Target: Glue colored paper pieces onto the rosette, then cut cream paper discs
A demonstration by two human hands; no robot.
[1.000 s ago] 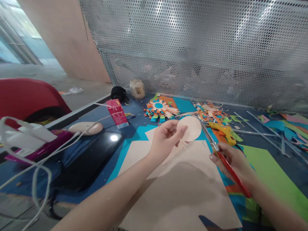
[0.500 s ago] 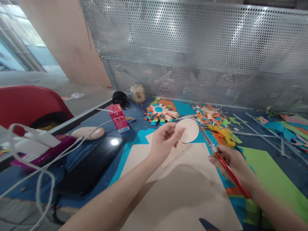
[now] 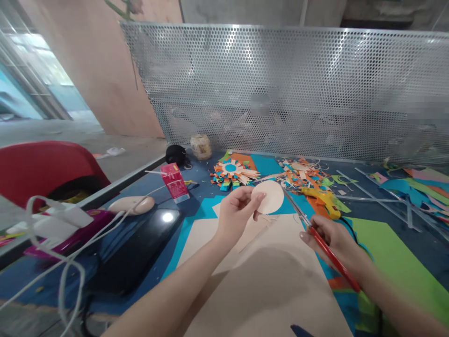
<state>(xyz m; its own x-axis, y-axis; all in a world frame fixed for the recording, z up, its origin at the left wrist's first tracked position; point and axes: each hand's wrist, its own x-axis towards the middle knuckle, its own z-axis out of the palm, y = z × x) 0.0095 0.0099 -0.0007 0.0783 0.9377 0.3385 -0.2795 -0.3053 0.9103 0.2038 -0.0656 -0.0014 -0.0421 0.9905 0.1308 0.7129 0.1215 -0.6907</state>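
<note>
My left hand [image 3: 240, 208] pinches a round cream paper disc [image 3: 269, 197] at its left edge, raised above a large cream sheet [image 3: 266, 290]. In my right hand [image 3: 331, 238] are red-handled scissors [image 3: 328, 248], their metal blades pointing up and left. The blade tips are close to the disc's right edge; whether they touch it is unclear. Beyond the disc lies a layered paper flower [image 3: 231, 171] with a blue centre and orange, cream and blue fringes.
Paper scraps [image 3: 303, 173] and a yellow glue gun [image 3: 324, 200] lie behind my right hand. Green paper [image 3: 386, 252] is at the right. Further left are a pink drink carton [image 3: 175, 183], a black phone-like slab [image 3: 135, 252], white cables and a purple power strip [image 3: 70, 234].
The camera view has tilted up a little, so the table appears lower. The disc and both hands have shifted slightly left, with the same holds kept.
</note>
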